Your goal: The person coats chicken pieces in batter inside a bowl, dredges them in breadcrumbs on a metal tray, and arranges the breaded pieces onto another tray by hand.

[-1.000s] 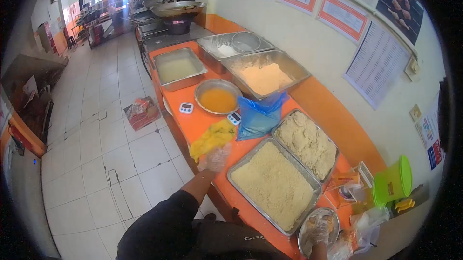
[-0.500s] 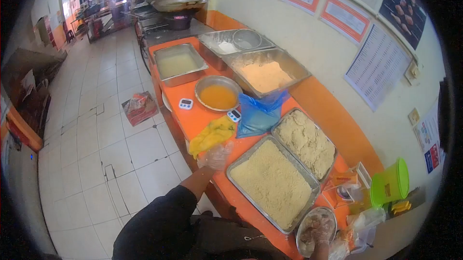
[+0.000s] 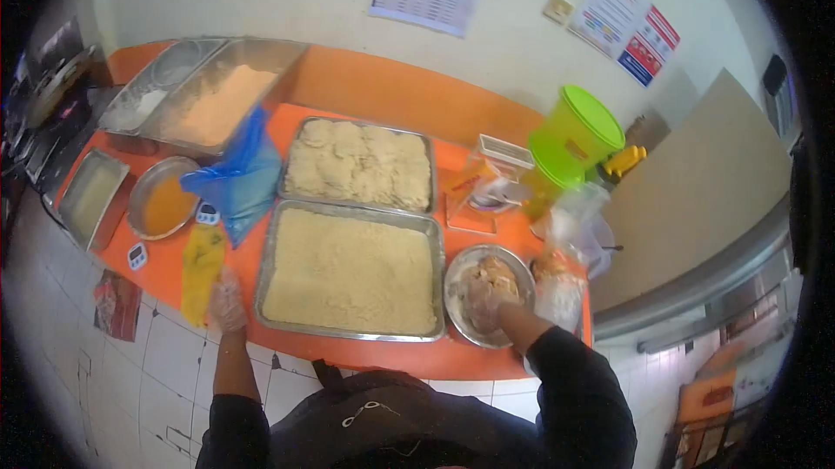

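Note:
My left hand, in a clear plastic glove, rests on the orange table with fingers stretched out, beside a yellow cloth. My right hand, also gloved, reaches into a round metal bowl. It touches pale brown, wet-looking pieces that look like raw meat; its fingers are blurred and partly hidden. Left of the bowl lies a metal tray of pale yellow crumbly powder. Behind that is a second tray with a lumpy pale layer on top.
At the left stand a bowl of orange liquid, a pan of pale liquid, a deep pan of orange-tinted flour, a blue plastic bag and two timers. Green tubs and plastic bags are at the right.
My view has swung right, bringing the right end of the table and my right arm into sight. My left hand stays by the yellow cloth, my right hand in the bowl.

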`<action>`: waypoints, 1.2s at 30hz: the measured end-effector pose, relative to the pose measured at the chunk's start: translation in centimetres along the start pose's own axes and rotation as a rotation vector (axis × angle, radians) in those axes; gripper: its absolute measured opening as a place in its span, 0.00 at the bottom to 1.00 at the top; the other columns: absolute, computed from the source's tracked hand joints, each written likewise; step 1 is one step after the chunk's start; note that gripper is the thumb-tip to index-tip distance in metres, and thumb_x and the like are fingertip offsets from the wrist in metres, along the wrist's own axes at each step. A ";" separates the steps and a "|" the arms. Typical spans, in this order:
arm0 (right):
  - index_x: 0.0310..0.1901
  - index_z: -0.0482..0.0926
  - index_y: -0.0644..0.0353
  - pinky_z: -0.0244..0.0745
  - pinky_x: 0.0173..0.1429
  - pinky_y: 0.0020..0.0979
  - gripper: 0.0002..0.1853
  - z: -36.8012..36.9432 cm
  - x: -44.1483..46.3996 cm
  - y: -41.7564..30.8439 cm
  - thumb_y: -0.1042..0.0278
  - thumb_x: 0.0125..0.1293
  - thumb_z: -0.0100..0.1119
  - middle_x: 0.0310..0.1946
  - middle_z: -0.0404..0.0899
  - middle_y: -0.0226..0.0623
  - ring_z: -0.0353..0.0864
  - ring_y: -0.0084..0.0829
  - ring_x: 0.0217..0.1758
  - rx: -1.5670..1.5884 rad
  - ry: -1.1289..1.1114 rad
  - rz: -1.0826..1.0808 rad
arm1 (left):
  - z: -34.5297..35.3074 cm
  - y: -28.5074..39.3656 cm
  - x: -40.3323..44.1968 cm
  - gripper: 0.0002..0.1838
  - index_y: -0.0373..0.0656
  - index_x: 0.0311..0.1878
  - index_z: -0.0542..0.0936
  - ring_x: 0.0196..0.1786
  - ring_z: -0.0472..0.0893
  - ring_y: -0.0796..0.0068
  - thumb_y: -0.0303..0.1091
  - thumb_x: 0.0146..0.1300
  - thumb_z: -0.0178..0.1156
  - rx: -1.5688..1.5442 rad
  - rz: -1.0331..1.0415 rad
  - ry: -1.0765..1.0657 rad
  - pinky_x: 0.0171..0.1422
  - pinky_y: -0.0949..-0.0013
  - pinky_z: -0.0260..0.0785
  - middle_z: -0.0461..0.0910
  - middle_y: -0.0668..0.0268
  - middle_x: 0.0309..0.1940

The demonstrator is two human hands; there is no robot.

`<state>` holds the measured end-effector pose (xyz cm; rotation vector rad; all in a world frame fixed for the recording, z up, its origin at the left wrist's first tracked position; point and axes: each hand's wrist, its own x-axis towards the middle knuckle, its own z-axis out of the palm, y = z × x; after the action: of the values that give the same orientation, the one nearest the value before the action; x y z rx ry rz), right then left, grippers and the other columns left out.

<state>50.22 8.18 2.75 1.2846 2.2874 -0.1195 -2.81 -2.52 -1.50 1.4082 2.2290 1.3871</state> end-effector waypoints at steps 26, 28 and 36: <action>0.36 0.82 0.52 0.71 0.53 0.37 0.14 -7.8 -4.1 -2.8 0.56 0.53 0.53 0.39 0.80 0.40 0.78 0.38 0.47 -0.140 0.100 -0.085 | 0.4 1.9 0.0 0.22 0.42 0.25 0.71 0.27 0.64 0.81 0.50 0.68 0.47 -0.397 -0.136 0.148 0.30 0.71 0.58 0.66 0.75 0.23; 0.34 0.82 0.50 0.73 0.50 0.38 0.13 -6.3 -3.5 -3.6 0.55 0.52 0.54 0.36 0.81 0.39 0.79 0.38 0.44 -0.344 0.158 -0.210 | -0.1 3.5 0.2 0.22 0.43 0.24 0.70 0.27 0.64 0.82 0.49 0.69 0.48 -0.271 -0.181 0.149 0.29 0.72 0.57 0.65 0.75 0.22; 0.36 0.82 0.47 0.71 0.52 0.36 0.14 -2.8 -1.8 -1.1 0.52 0.53 0.53 0.35 0.80 0.38 0.78 0.39 0.46 0.002 0.098 -0.028 | -0.3 2.2 0.3 0.28 0.36 0.37 0.78 0.34 0.72 0.72 0.56 0.67 0.44 -0.142 -0.293 0.026 0.39 0.66 0.65 0.76 0.64 0.30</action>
<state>48.99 7.06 5.84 1.2856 2.3887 -0.0696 -1.71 -2.21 0.45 0.9773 2.1946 1.4335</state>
